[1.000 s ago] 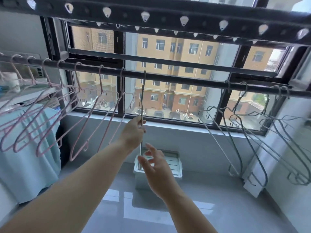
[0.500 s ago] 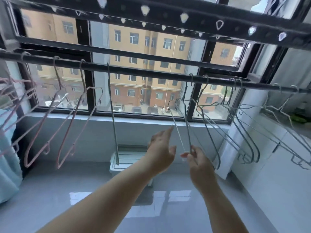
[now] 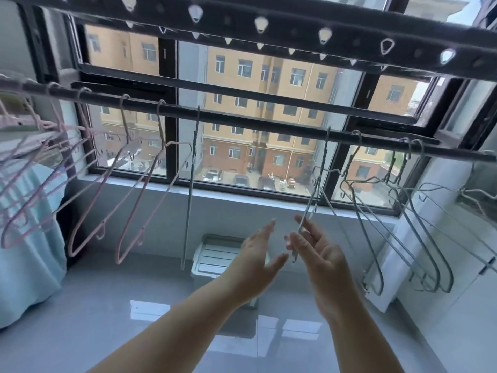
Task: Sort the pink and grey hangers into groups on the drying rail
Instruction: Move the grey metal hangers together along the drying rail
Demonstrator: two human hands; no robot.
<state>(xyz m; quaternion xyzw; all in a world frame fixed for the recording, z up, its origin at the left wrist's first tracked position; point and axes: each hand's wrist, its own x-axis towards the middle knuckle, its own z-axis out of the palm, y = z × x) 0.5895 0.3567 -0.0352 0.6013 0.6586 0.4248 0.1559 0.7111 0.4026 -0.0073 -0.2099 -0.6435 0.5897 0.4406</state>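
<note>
Grey coated wire makes up the held grey hanger [image 3: 324, 154], which hangs by its hook from the drying rail [image 3: 269, 125] right of the rail's middle, just beside the grey hangers [image 3: 419, 238] bunched toward the right end. The right hand [image 3: 320, 254] seems to take its lower corner in a light pinch, thumb on one side of the wire and fingertips [image 3: 290, 242] on the other. The left hand [image 3: 258, 254] hovers just beside it, fingers straight and close together, touching nothing. Pink hangers [image 3: 99, 200] fill the left end, and a lone grey hanger [image 3: 190, 197] hangs edge-on between the two groups. Such a hanger is likely light and springy, quick to swing and to snag its neighbours. Holding the twisted neck under the hook should steer it better than the low corner, and the smooth rail should let the hook glide.
</note>
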